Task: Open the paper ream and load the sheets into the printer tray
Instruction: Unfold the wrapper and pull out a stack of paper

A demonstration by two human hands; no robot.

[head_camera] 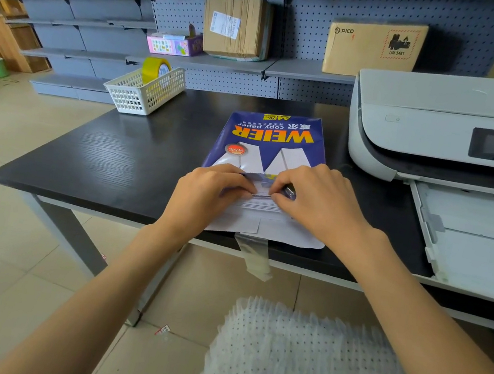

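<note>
**Brand Names Showing on Ream and Carton**

The blue paper ream [267, 144] on the black table is displaying "WEIER" in yellow capitals above "copy paper", both reading upside down to the camera; smaller print beside them is proving too fine to read. On the shelf behind, a cardboard carton [374, 47] is bearing "PICO" and a red-bordered label marked "UN 3481".

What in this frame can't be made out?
- Head view: the open end of the paper ream is covered by the left hand and right hand.
- The printer and its tray are cut off by the right edge.
- The ream's small print is too small.
</note>
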